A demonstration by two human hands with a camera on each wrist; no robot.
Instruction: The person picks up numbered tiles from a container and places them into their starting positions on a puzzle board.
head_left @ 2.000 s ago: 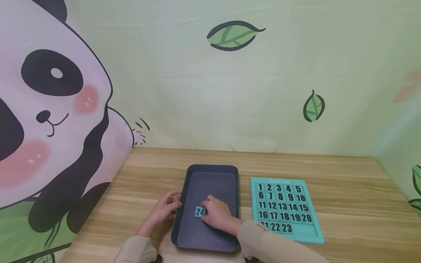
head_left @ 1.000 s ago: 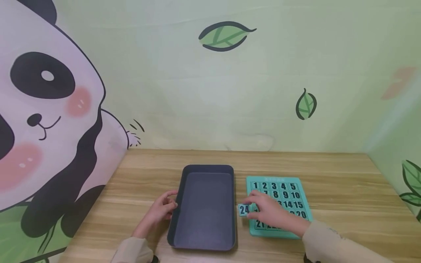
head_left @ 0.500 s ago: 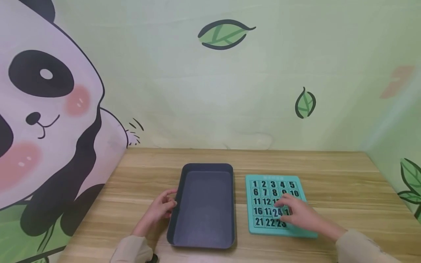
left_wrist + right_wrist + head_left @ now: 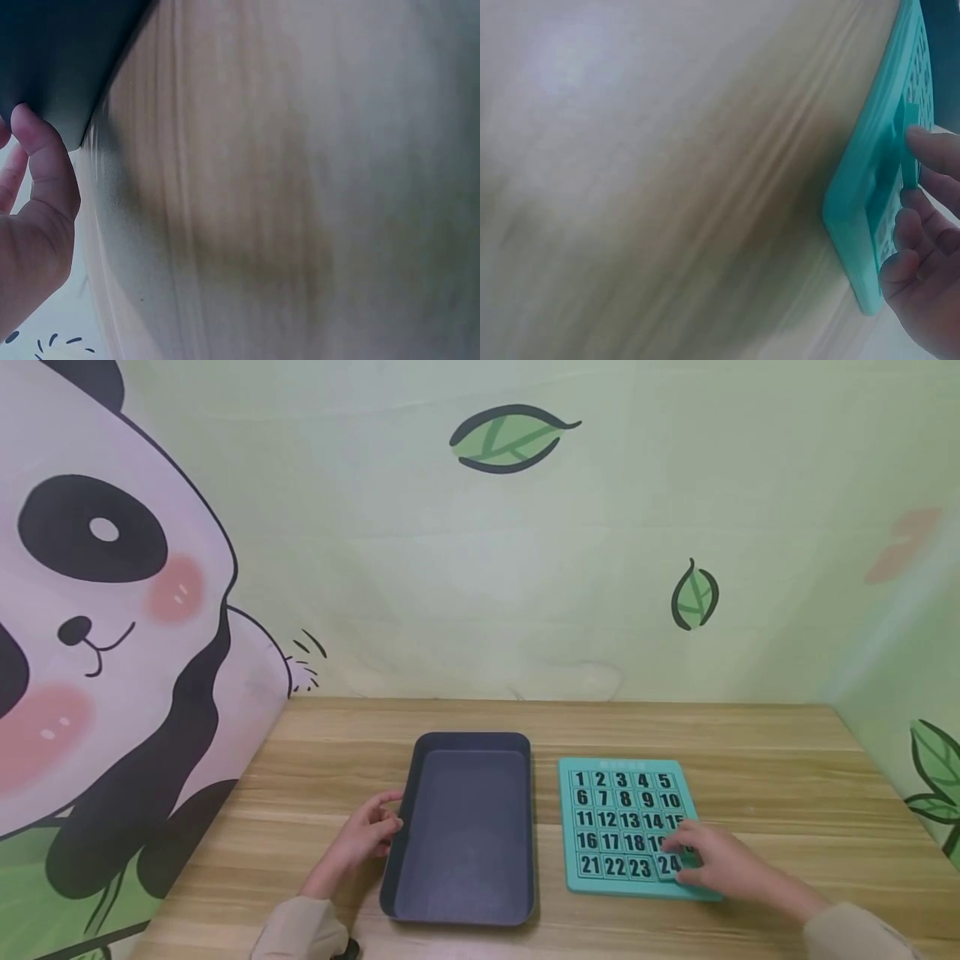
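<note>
My right hand pinches the turquoise number tile marked 24 between thumb and fingers. It holds the tile over the bottom row of the turquoise number board, just right of tile 23. In the right wrist view the tile stands tilted above an open slot in the board. My left hand rests against the left side of the dark blue tray, fingertips at its wall. The left wrist view has the thumb touching the tray's outer side.
The tray stands left of the board on a wood-grain table, with a strip of table between them. Behind rises a pale green backdrop printed with a panda and leaves. Board rows above 24 hold tiles in number order.
My right hand has picked tile 24 out of the tray and carried it right, across the board to its lower right part. My left hand has stayed at the tray's side.
</note>
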